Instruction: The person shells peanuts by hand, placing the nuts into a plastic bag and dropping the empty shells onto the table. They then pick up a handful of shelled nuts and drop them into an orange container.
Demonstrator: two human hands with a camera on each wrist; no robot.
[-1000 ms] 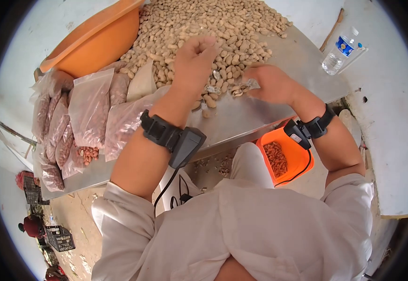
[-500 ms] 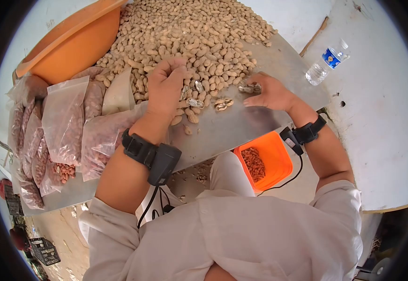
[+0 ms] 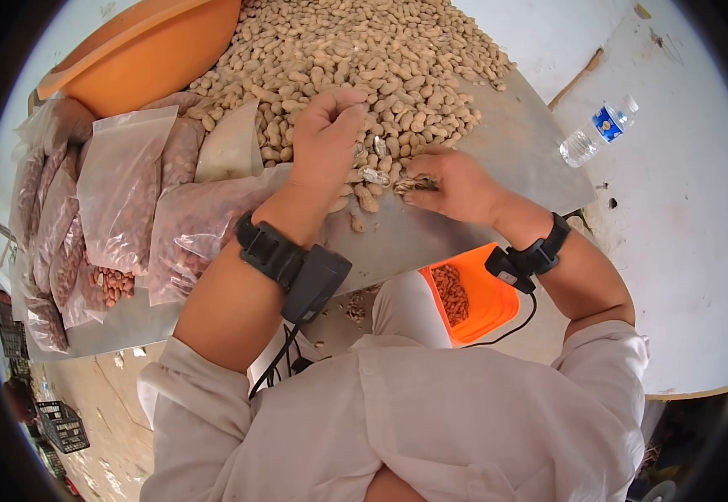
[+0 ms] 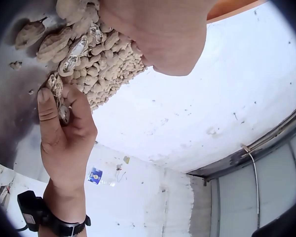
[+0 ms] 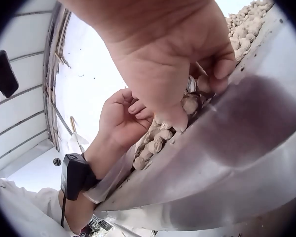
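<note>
A big heap of unshelled peanuts point(image 3: 364, 50) covers the metal table. Over its near edge is my left hand point(image 3: 324, 146), fingers curled in with the thumb against them; no object shows in its grip. To the right, my right hand point(image 3: 462, 186) pinches split peanut shells point(image 4: 54, 85) between thumb and fingers, low at the tabletop, as the left wrist view shows. Between the hands lie an opened shell point(image 3: 375, 176) with a pale inside and a few whole peanuts point(image 3: 366, 198). In the right wrist view, my right hand partly hides the nuts under it.
Clear bags of reddish kernels point(image 3: 121, 192) crowd the table's left side, before an orange basin point(image 3: 146, 58). Below the table's front edge, an orange bucket point(image 3: 493, 305) holds reddish kernels point(image 3: 450, 293). A water bottle point(image 3: 594, 135) is off to the right.
My right hand has moved left, toward the left hand, onto the open shell that lay on the table. My left hand stays at the heap's edge, and the head view has shifted.
</note>
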